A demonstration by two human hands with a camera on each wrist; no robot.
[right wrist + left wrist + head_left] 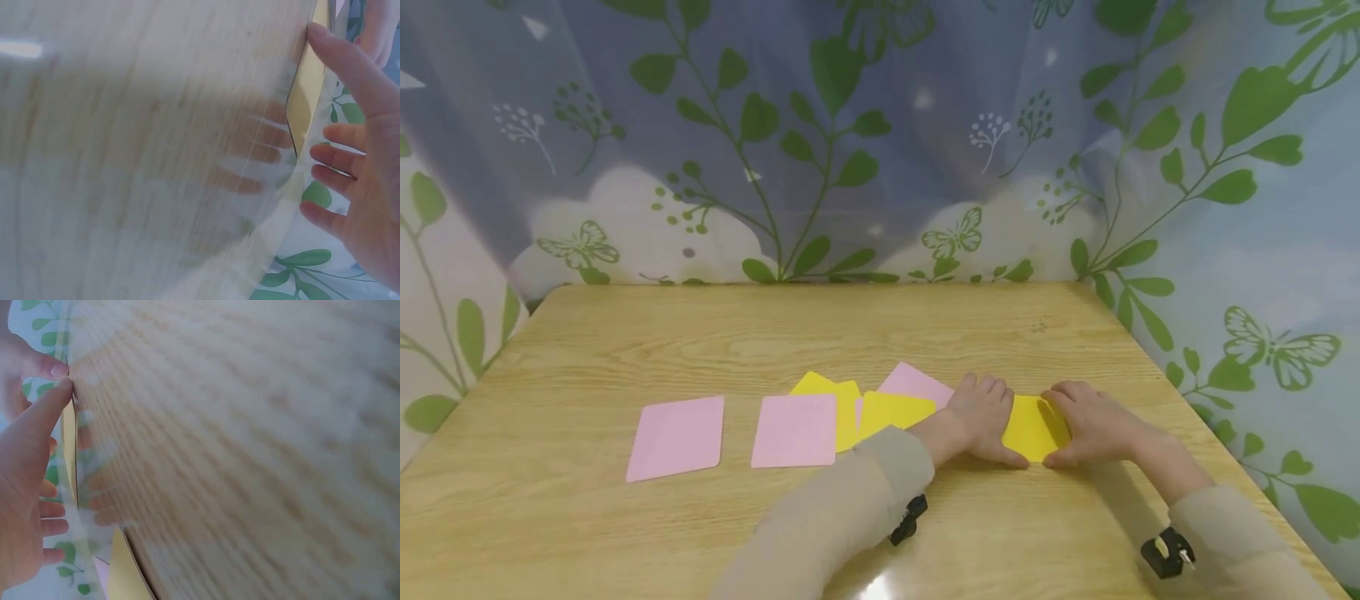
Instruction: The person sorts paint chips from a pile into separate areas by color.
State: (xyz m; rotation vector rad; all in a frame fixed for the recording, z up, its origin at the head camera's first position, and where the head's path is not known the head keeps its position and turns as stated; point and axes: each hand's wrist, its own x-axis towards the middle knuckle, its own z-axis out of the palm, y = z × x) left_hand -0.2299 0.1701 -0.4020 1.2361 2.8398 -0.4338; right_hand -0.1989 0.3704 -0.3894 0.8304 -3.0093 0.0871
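A yellow square card (1028, 429) lies on the table between both hands, looking slightly bent at its right side. My left hand (976, 417) rests along its left side, thumb at the near edge, fingers reaching toward the far edge. At its right side is my right hand (1093, 423), thumb touching the near edge. The right wrist view shows that thumb on the card (307, 87) with the other fingers straight and spread apart. In the left wrist view both thumbs nearly meet at the card (70, 450). Whether it is one card or a stack, I cannot tell.
Left of my hands, yellow cards (895, 410) partly overlap a pink card (913, 382). Another pink card (793, 431) covers part of the yellow ones, and a separate pink card (677, 439) lies farther left. A leaf-patterned curtain (865, 167) hangs behind the wooden table (625, 533).
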